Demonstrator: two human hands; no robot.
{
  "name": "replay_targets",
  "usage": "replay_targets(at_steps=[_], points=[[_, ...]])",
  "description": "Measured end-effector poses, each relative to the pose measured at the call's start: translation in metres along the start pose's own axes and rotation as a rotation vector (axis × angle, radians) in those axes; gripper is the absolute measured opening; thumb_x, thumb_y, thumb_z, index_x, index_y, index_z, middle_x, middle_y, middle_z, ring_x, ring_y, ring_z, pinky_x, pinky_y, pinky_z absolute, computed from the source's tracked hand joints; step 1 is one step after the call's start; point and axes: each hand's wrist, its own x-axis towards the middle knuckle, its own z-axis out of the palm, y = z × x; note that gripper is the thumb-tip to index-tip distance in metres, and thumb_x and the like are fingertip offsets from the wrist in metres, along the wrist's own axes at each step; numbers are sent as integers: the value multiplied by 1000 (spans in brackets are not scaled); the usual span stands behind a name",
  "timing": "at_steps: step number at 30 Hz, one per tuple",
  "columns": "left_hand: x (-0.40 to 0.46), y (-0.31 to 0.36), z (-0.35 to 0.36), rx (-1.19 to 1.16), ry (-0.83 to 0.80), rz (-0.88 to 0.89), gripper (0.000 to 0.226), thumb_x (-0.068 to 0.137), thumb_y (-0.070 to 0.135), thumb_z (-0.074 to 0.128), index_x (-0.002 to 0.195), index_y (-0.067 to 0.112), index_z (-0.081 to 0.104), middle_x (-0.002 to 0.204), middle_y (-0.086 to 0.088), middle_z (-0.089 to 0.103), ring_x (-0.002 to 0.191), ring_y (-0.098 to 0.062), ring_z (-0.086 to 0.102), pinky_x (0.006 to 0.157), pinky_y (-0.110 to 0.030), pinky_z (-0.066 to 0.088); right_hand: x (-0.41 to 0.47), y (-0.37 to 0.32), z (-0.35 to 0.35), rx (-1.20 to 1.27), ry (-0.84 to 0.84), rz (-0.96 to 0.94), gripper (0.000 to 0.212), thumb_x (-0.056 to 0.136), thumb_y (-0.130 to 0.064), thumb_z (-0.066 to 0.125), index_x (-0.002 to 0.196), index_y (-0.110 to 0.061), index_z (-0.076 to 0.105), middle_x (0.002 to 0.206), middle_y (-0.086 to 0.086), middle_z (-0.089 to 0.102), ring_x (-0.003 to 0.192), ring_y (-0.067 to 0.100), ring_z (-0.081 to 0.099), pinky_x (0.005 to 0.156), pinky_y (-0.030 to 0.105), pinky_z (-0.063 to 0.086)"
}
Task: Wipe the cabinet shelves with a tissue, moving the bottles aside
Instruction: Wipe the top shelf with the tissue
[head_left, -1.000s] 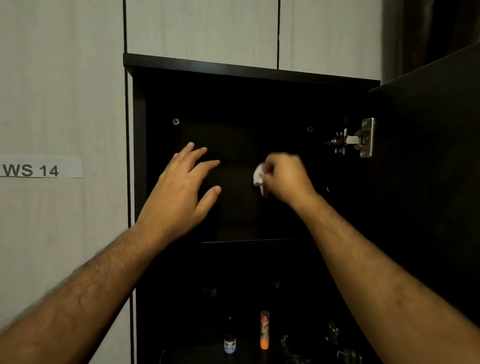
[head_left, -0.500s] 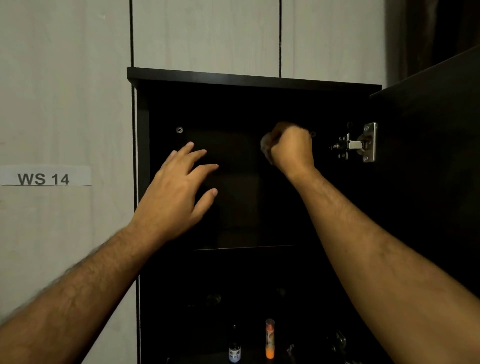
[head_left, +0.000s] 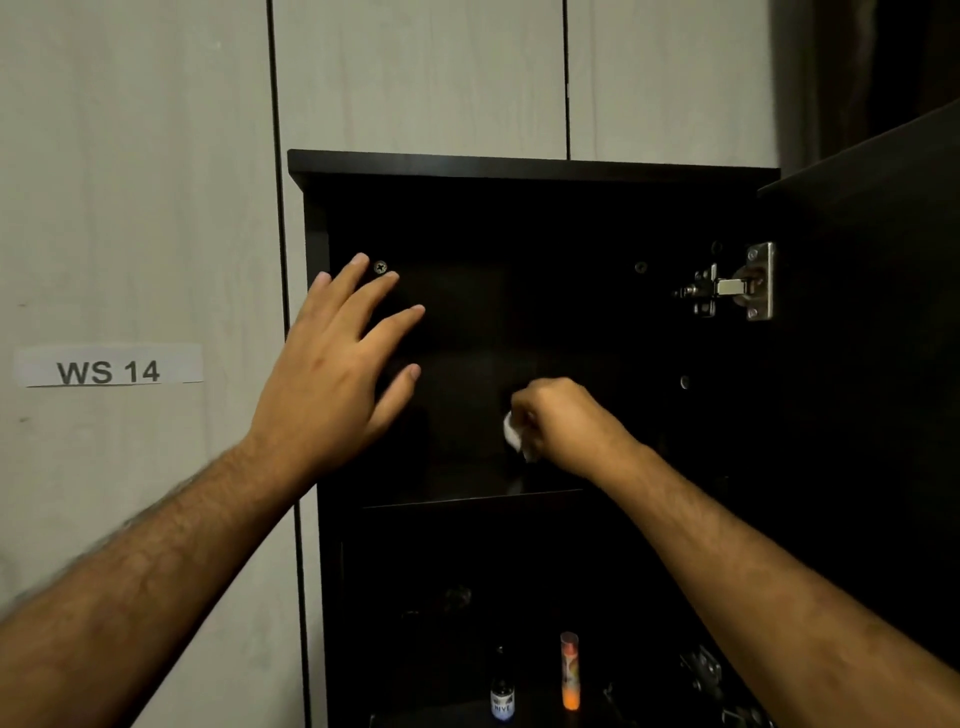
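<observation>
A dark cabinet (head_left: 530, 166) stands with its door swung to the right. My right hand (head_left: 563, 423) grips a crumpled white tissue (head_left: 514, 434) low inside the upper compartment, just above the upper shelf (head_left: 467, 499). My left hand (head_left: 343, 364) is raised with straight, spread fingers at the cabinet's left inner side and holds nothing. On the lower shelf stand a small dark bottle (head_left: 502, 699) with a blue label and an orange tube-shaped bottle (head_left: 570, 670).
The cabinet door (head_left: 872, 312) hangs on a metal hinge (head_left: 737, 286) at the right. A label reading WS 14 (head_left: 108, 370) is stuck on the pale wall panel at the left. Dim metal parts (head_left: 704, 670) lie at the lower shelf's right.
My right hand rose with the tissue to the top of the upper compartment, then came down to just above the shelf. My left hand lifted slightly and spread its fingers.
</observation>
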Motion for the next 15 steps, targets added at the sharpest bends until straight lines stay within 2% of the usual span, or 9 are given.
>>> replay_targets(at_steps=[2, 4, 6, 8, 10, 13, 15], points=[[-1, -1, 2, -10, 17, 12, 52, 92, 38, 46, 135, 11, 53, 148, -17, 41, 147, -32, 20, 119, -52, 16, -6, 6, -3, 0, -58, 69, 11, 81, -5, 66, 82, -16, 68, 81, -5, 63, 73, 8, 63, 65, 25, 56], [-1, -4, 2, -25, 37, 18, 51, 92, 38, 47, 135, 11, 53, 149, -17, 40, 147, -31, 18, 119, -52, 16, 2, 13, -12, 59, 33, 130, 11, 79, -4, 68, 80, -15, 68, 75, -5, 66, 68, 8, 65, 62, 24, 56], [-1, -6, 3, -32, 52, 22, 51, 92, 37, 48, 136, 11, 53, 149, -16, 40, 148, -31, 17, 119, -53, 17, 19, 22, -27, 170, 267, 219, 9, 82, -6, 67, 82, -15, 69, 72, -3, 68, 66, 11, 68, 58, 19, 52], [0, -9, 3, -35, 68, 24, 51, 91, 36, 49, 136, 11, 53, 149, -17, 39, 148, -32, 17, 119, -53, 18, 42, 32, -42, 287, 526, 345, 12, 82, -8, 66, 90, -14, 73, 78, 4, 72, 74, 16, 70, 65, 23, 56], [-1, -13, 2, -31, 84, 26, 52, 91, 36, 50, 136, 11, 52, 149, -18, 39, 148, -33, 16, 118, -54, 18, 64, 34, -53, 418, 671, 434, 15, 84, -8, 66, 96, -10, 76, 84, 7, 74, 79, 18, 70, 70, 24, 57], [-4, -20, 3, -31, 99, 16, 54, 90, 35, 51, 138, 10, 50, 151, -19, 36, 148, -34, 15, 118, -55, 19, 85, 12, -58, 626, 745, 357, 16, 89, -8, 65, 101, -4, 74, 89, 5, 72, 78, 14, 66, 72, 21, 56], [-6, -24, 4, -29, 102, 10, 55, 90, 35, 52, 139, 10, 48, 153, -19, 33, 148, -33, 14, 117, -56, 19, 88, -10, -51, 568, 699, 251, 20, 90, -9, 64, 107, -4, 73, 95, 4, 70, 85, 15, 65, 72, 9, 47]])
